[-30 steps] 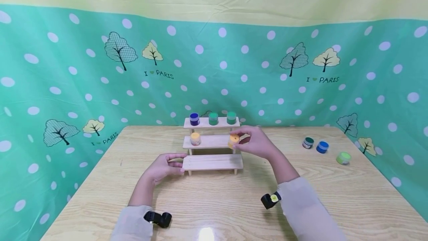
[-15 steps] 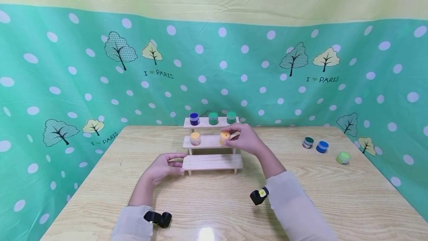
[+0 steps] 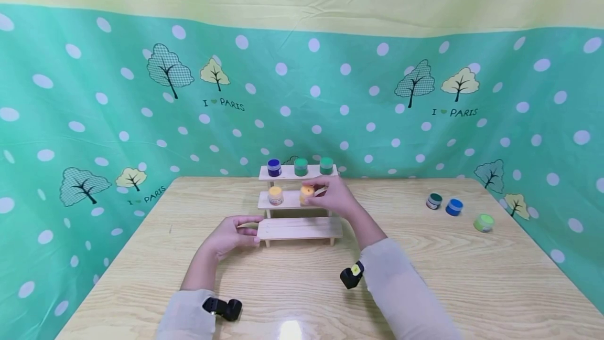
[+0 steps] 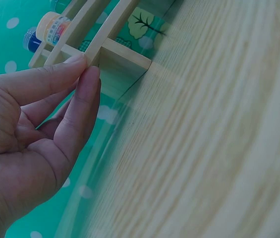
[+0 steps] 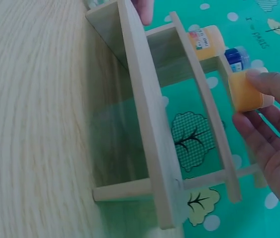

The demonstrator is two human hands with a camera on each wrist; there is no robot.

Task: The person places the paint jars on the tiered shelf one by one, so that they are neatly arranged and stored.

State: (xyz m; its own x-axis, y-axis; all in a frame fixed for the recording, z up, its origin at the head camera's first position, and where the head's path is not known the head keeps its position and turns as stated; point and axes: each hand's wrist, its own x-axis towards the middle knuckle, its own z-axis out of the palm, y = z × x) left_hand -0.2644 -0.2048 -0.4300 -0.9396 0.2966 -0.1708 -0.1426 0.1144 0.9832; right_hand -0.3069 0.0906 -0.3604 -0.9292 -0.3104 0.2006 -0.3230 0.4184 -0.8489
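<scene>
A three-tier wooden display stand point(image 3: 299, 229) stands on the table. At its left end, my left hand point(image 3: 231, 236) pinches the lowest tier between thumb and fingers, as the left wrist view also shows. My right hand point(image 3: 335, 195) holds an orange paint jar point(image 3: 307, 194) upright at the middle tier, thumb on one side and fingers on the other. Whether the jar's base touches the board cannot be told. To its left on that tier sits another orange paint jar point(image 3: 276, 196). The top tier bears a dark blue jar point(image 3: 274, 168) and two green jars point(image 3: 300, 167).
At the table's right lie a dark green jar point(image 3: 434, 201), a blue jar point(image 3: 454, 207) and a light green jar point(image 3: 484, 223). A polka-dot curtain point(image 3: 302, 98) hangs behind the wooden table point(image 3: 283, 287).
My right hand has slid left along the middle tier with the orange paint jar, from its right end to right of its middle. My left hand keeps its place on the stand.
</scene>
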